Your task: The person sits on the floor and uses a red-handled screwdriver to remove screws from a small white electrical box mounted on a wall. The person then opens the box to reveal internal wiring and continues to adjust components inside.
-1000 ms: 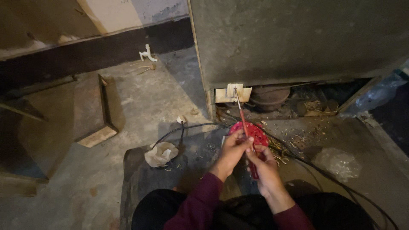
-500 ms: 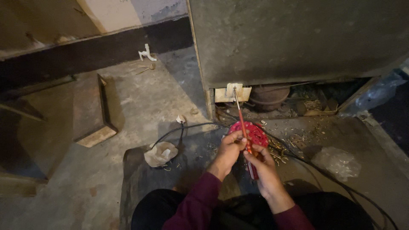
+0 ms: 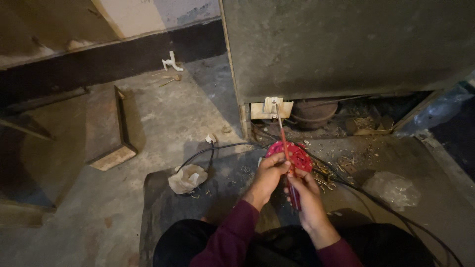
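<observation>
We are sitting on the concrete floor [image 3: 163,123], and our left hand [image 3: 269,173] is curling its fingers closed around the lower left edge of a round red slotted piece [image 3: 299,155], holding it just above the floor near the middle of the view. Our right hand [image 3: 307,195], at five o'clock from that piece, is gripping the dark red handle of a thin red-shafted screwdriver [image 3: 286,148], fingers wrapped shut around it. The shaft is running up toward twelve o'clock, crossing the red piece and pointing at a pale bracket [image 3: 269,109] on the lower edge of a large grey metal cabinet [image 3: 346,44]. A black cable [image 3: 217,148] is trailing from nine o'clock toward the hands and on past them toward four o'clock. A crumpled scrap of paper [image 3: 187,178] is lying at eight o'clock of the left hand, and a clear plastic bag [image 3: 393,188] is lying at three o'clock of the right hand. A wooden block [image 3: 106,128] is resting well apart at nine o'clock.
</observation>
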